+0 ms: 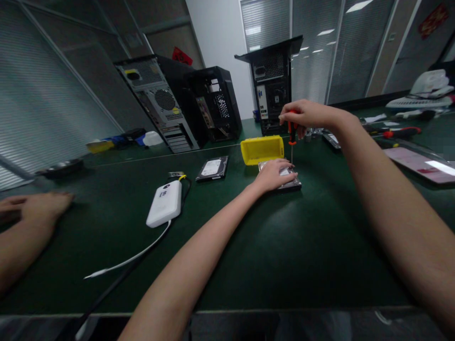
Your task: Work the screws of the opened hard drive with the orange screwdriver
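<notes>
A hard drive lies on the green table, partly covered by my left hand, whose fingers and thumb steady it from above. My right hand is closed around the handle of a red and black screwdriver. The screwdriver stands upright, with its shaft reaching down to the drive beside my left fingertips; the exact tip contact is too small to make out. Just behind the drive sits a yellow plastic box, tipped so its hollow side faces me. A second hard drive rests farther left, label up.
Computer cases stand along the back. A white power bank with a cable lies left of my forearm. Another person's hand rests at the far left. To the right are a pink-screened tablet and red-handled tools.
</notes>
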The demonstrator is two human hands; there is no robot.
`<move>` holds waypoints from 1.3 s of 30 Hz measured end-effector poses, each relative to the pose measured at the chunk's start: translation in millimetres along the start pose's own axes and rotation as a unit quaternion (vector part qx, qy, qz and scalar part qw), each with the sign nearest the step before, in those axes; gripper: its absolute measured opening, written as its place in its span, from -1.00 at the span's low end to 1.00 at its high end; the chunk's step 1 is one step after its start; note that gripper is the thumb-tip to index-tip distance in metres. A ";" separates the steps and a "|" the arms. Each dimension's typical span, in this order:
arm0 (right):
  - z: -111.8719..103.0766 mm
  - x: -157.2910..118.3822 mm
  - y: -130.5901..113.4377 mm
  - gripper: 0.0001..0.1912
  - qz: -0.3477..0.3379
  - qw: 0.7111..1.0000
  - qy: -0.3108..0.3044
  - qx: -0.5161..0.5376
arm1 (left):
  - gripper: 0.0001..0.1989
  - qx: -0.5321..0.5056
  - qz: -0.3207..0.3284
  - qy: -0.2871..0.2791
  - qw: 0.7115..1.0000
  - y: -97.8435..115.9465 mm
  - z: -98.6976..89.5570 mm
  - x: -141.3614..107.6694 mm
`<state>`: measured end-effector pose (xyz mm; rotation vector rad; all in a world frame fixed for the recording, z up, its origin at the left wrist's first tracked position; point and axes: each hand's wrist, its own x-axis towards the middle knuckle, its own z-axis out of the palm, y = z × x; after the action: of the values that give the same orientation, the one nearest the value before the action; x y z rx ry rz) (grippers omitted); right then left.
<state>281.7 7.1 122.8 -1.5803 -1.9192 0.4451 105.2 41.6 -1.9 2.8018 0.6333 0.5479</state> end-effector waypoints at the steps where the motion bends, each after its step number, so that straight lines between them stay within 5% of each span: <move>1: -0.4 -0.4 -0.1 -0.79 0.001 1.000 -0.001 -0.004 | -0.59 0.000 0.001 0.000 1.000 -0.2 0.3 0.1; 12: 0.2 -12.3 -12.7 -0.76 0.018 1.000 0.006 0.008 | -0.58 -0.005 0.006 0.005 1.000 -2.9 1.5 0.5; 39: 0.4 0.7 0.1 -0.67 0.019 1.000 0.007 0.002 | -0.58 -0.006 -0.013 -0.009 1.000 4.4 -2.7 0.0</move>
<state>281.4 7.8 122.6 -1.6143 -1.8792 0.4521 105.7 38.1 1.8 2.7810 0.6597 0.5193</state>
